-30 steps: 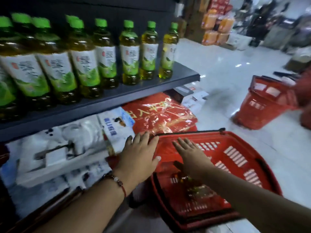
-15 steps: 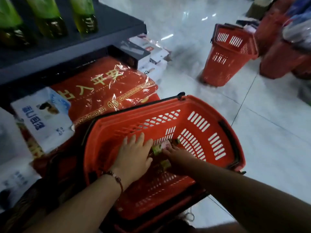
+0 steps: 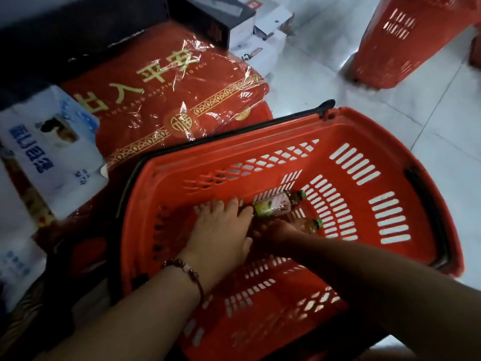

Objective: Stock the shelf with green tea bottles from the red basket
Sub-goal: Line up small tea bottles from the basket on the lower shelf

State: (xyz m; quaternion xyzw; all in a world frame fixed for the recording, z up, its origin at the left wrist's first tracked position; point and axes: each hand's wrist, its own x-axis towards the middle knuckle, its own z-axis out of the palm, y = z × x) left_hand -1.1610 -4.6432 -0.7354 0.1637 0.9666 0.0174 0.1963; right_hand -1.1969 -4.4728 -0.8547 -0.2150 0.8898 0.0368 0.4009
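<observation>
The red basket (image 3: 364, 142) stands on the floor below me. Two green tea bottles lie on their sides at its bottom. The upper bottle (image 3: 278, 204) shows its green and white label and green cap. My left hand (image 3: 221, 230), with a bead bracelet at the wrist, lies at that bottle's base end, fingers spread flat. The lower bottle (image 3: 311, 224) shows only its neck and green cap. My right hand (image 3: 273, 231) is wrapped over its body. The shelf with the stocked bottles is out of view.
A red plastic-wrapped pack with gold lettering (image 3: 166, 92) lies left of the basket, beside a white and blue bag (image 3: 49, 149). Boxes (image 3: 260, 29) sit behind it. A second red basket (image 3: 406, 40) stands on the white tiled floor at the upper right.
My view has dropped from the shelf down into the basket. Both hands have gone from the basket's rim to its bottom, and my right hand has closed over the lower bottle.
</observation>
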